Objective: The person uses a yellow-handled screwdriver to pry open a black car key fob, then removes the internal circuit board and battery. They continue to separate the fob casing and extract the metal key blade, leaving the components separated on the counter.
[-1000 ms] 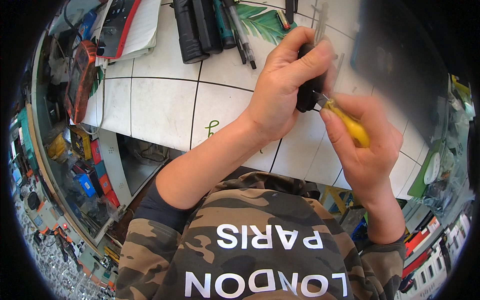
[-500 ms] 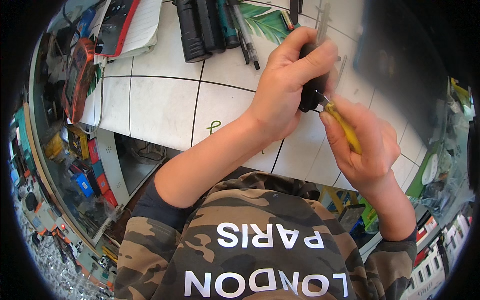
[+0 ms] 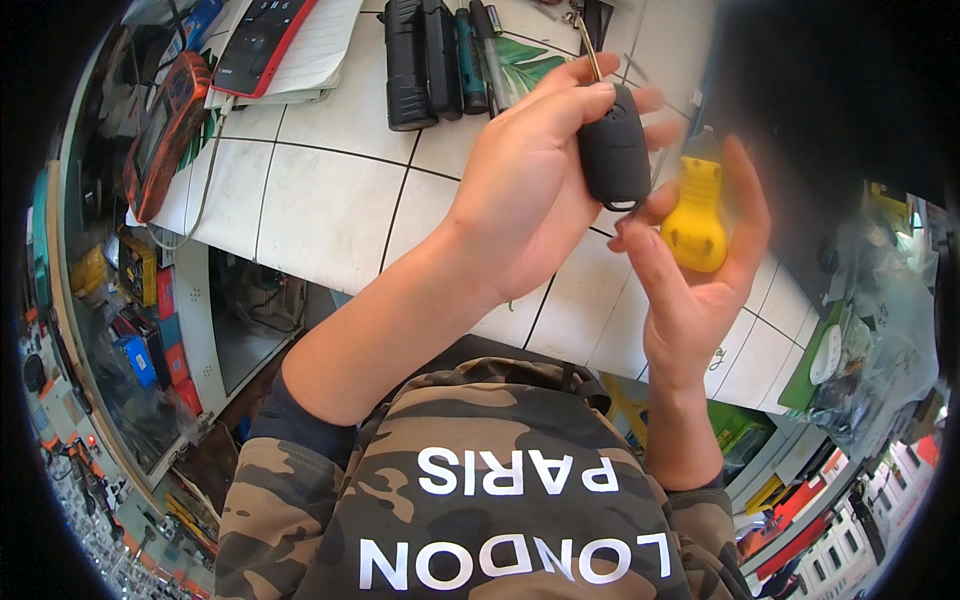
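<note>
My left hand [image 3: 520, 185] is closed round a black car key fob [image 3: 614, 155], held above the white tiled tabletop [image 3: 335, 185]. From the fob's far end a metal key blade [image 3: 587, 42] sticks out. At its near end there is a small ring loop. My right hand [image 3: 690, 310] holds a small yellow-handled tool [image 3: 695, 238], its broad handle end toward me; I cannot make out the working tip. Thumb and index fingertip of this hand come together just below the fob's loop; whether they pinch something small is unclear.
At the far left lie a red-edged phone [image 3: 262, 45] on paper sheets [image 3: 325, 45] and an orange handheld device [image 3: 165, 135] with a cable. Black cases [image 3: 407, 75] and pens [image 3: 492, 62] stand farther back. A large dark panel [image 3: 830, 110] fills the upper right.
The yellow tool has come away from the fob and turned in my right hand, its handle now upright. My left hand has turned the fob so that its broad face shows.
</note>
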A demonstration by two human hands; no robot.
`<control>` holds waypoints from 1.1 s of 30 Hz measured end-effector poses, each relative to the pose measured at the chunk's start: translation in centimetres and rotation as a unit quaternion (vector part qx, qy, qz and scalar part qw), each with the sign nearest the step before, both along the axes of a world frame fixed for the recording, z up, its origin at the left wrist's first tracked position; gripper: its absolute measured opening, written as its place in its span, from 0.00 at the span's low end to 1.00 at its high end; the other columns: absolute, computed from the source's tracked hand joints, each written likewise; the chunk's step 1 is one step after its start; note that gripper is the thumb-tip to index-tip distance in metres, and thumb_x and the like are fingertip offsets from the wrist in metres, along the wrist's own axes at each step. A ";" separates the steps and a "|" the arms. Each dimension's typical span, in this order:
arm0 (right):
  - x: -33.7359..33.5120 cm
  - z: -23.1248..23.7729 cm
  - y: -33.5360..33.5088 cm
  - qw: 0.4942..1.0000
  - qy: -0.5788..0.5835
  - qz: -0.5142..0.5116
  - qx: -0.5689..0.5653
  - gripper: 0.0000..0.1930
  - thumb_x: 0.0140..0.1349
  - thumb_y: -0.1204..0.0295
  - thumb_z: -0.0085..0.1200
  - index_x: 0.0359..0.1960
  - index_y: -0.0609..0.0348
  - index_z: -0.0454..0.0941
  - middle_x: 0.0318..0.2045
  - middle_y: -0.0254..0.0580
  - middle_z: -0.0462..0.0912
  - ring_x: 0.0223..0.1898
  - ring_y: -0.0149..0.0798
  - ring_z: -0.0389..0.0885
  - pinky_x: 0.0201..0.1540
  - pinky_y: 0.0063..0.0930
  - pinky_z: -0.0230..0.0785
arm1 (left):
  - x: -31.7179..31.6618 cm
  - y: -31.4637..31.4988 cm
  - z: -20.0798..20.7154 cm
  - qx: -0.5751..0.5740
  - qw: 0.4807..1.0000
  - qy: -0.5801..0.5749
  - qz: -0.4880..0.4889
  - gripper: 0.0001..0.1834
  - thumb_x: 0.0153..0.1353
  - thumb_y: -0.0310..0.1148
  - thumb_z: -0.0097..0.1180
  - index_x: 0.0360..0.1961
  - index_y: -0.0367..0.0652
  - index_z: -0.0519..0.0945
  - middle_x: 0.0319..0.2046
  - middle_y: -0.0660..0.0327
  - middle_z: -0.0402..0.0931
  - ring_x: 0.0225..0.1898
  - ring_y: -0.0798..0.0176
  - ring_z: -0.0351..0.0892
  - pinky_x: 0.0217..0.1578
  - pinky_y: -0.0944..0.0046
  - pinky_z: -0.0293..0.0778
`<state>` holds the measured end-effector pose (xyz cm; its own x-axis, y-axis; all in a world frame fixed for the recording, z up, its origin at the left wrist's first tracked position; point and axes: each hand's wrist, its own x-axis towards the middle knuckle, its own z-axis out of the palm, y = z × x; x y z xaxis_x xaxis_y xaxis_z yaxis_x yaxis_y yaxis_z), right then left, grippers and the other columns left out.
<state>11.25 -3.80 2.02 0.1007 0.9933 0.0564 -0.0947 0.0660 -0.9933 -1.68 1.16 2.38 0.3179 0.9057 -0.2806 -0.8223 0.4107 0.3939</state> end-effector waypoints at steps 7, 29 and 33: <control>-1.2 0.5 0.4 1.000 0.008 0.022 0.015 0.39 0.49 0.84 0.61 0.63 0.59 0.53 0.39 0.39 0.73 0.39 0.28 0.75 0.43 0.20 0.71 | -1.2 -0.8 0.5 0.000 1.000 -0.029 -0.006 0.20 0.64 0.26 0.42 0.57 0.40 0.59 0.44 0.58 0.67 0.46 0.62 0.70 0.47 0.59 0.71; 4.5 -0.7 -1.9 0.721 -0.678 0.096 0.109 0.25 0.46 0.77 0.61 0.50 0.42 0.78 0.49 0.42 0.72 0.46 0.41 0.67 0.51 0.34 0.58 | -2.6 -0.6 -2.4 0.000 0.978 -0.098 -0.183 0.28 0.69 0.51 0.27 0.56 0.38 0.64 0.19 0.64 0.66 0.10 0.74 0.59 0.11 0.76 0.57; 4.8 1.3 -0.4 0.800 -0.562 0.025 0.208 0.25 0.44 0.74 0.64 0.49 0.53 0.78 0.50 0.42 0.72 0.48 0.41 0.69 0.51 0.32 0.61 | -2.2 -0.7 -2.2 -0.042 0.943 -0.206 -0.257 0.35 0.66 0.60 0.24 0.57 0.42 0.65 0.13 0.68 0.58 0.08 0.78 0.48 0.09 0.79 0.49</control>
<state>16.04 -4.16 3.30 -0.2863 0.8659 0.4102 0.8299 0.4381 -0.3454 -3.92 0.43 0.22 0.8071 0.5818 -0.1005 -0.5818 0.8127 0.0330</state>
